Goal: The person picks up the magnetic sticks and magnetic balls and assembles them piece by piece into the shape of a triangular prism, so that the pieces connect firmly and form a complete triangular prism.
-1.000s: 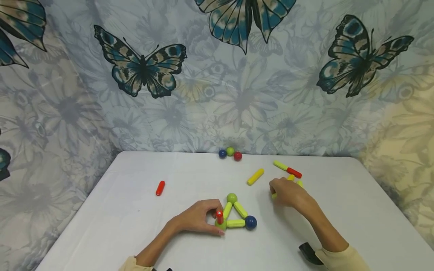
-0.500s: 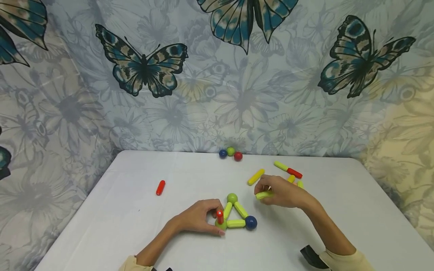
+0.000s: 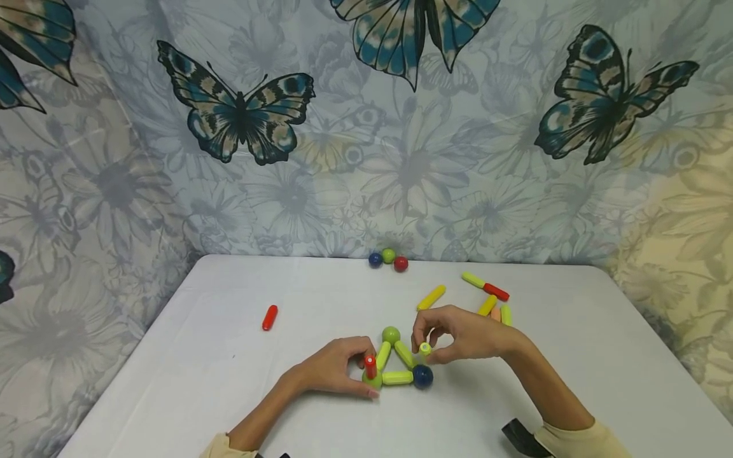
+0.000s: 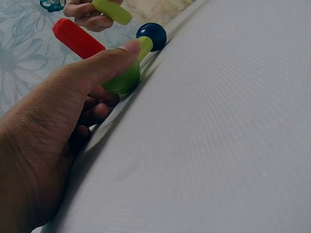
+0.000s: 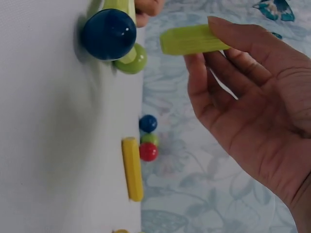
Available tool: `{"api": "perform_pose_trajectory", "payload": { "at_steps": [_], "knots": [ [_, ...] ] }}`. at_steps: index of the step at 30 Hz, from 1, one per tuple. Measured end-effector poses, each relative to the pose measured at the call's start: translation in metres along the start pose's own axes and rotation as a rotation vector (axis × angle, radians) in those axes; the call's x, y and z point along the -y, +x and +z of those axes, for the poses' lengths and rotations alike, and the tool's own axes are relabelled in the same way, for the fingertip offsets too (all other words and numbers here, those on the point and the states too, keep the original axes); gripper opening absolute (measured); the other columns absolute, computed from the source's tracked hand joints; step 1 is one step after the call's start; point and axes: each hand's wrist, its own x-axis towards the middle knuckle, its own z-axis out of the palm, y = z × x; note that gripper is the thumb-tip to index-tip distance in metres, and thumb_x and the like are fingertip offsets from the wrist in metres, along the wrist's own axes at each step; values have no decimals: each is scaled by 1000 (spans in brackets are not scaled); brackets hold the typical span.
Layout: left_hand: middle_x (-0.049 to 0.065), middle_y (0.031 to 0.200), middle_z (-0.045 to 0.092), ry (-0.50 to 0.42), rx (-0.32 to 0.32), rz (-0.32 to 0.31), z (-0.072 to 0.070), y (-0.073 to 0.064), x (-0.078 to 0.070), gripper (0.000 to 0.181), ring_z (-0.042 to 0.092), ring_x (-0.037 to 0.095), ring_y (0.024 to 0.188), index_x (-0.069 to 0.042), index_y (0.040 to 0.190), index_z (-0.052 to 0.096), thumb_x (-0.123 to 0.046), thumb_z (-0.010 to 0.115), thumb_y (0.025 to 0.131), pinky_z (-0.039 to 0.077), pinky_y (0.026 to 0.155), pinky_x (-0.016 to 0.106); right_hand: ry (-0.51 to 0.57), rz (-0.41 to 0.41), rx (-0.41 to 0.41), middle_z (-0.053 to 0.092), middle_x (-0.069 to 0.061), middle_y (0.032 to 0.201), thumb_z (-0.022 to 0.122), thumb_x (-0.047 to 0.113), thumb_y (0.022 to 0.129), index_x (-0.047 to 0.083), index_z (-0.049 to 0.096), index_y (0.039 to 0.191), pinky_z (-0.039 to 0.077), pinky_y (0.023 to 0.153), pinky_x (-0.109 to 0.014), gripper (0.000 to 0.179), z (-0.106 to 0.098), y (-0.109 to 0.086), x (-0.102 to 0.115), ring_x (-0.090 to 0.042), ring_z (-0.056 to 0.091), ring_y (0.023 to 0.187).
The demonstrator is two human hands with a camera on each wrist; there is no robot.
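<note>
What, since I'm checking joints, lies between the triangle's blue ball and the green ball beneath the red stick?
A ribbed lime-green stick, seen in the head view.

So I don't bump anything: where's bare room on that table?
Bare: between the lone red stick and the table's left edge; also between the loose sticks and the right edge. Crowded: the middle, where the left hand and right hand flank the stick triangle.

My left hand (image 3: 335, 366) low, thumb (image 4: 104, 67) and fingers (image 4: 99, 111) curved in a grip. My right hand (image 3: 469, 332) raised, thumb and fingertips (image 5: 195, 62) pinching. Both forearms (image 3: 548, 385) slant inward.
</note>
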Motion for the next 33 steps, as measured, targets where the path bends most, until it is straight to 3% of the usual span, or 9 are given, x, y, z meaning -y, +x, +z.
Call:
{"api": "perform_pose_trajectory", "payload": {
  "at_steps": [8,17,22,33],
  "knots": [
    [-15,93,59,5,2,15,-1,0,0,35,52,-2,90,-28,100,61,-44,88,83,47,83,15,25,-18,106,74,-15,112,75,6,93,9,65,105,55,102,-24,16,3,2,-3,-13,71,106],
    [-14,93,60,10,-9,17,-1,0,-1,35,53,-2,90,-28,99,61,-42,89,82,47,83,15,-143,36,149,74,1,113,77,11,93,13,70,116,57,95,-26,25,5,2,-1,-1,63,104],
    [-14,92,60,13,-9,20,-1,-1,1,34,53,-2,90,-28,100,61,-42,87,84,48,83,15,-220,22,163,72,9,108,78,7,91,17,72,111,57,92,-24,23,9,5,-3,4,61,100],
    [-12,92,58,24,-16,84,-2,0,3,32,52,1,87,-26,99,62,-41,86,86,44,79,14,-281,-7,189,63,15,98,77,0,88,21,66,101,54,91,-20,27,16,12,-4,5,56,93]
  ]
}}
